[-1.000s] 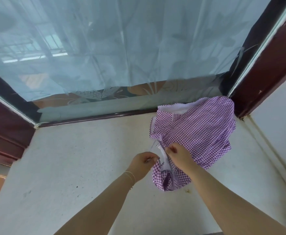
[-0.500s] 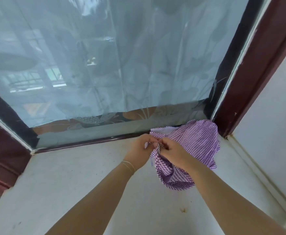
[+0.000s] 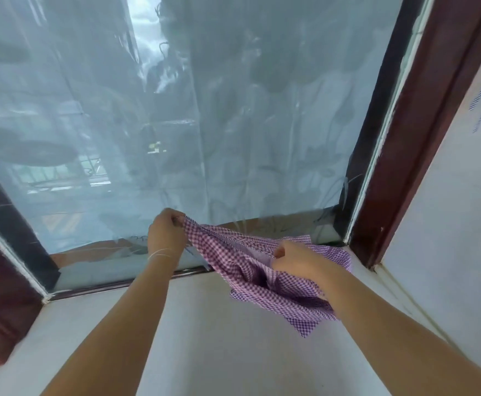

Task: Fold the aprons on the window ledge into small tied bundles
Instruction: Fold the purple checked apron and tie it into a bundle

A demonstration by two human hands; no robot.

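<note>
We have the purple checked apron [image 3: 262,270] lifted clear of the window ledge [image 3: 205,338], hanging in the air toward three o'clock from the middle of the view, close to the dark red window frame [image 3: 422,138]. Our left hand [image 3: 166,234] sits at about eleven o'clock from the cloth, fingers curled tight around one gathered corner or edge, drawing it up and out so the fabric runs taut in a slanted line down to the other hand. Our right hand [image 3: 293,260] is at the cloth's centre, closed in a fist on a bunched part of it; whether it pinches a tie string or only fabric we cannot tell. Holding two points apart like this seems meant to shake the crumple out and find a straight edge, so that a fold can start square. The rest of the apron droops loosely below the right wrist toward five o'clock, its lowest corner hanging just above the ledge. Behind, at twelve o'clock, a sheer curtain [image 3: 233,124] covers the glass. We judge the folding barely begun.
</note>
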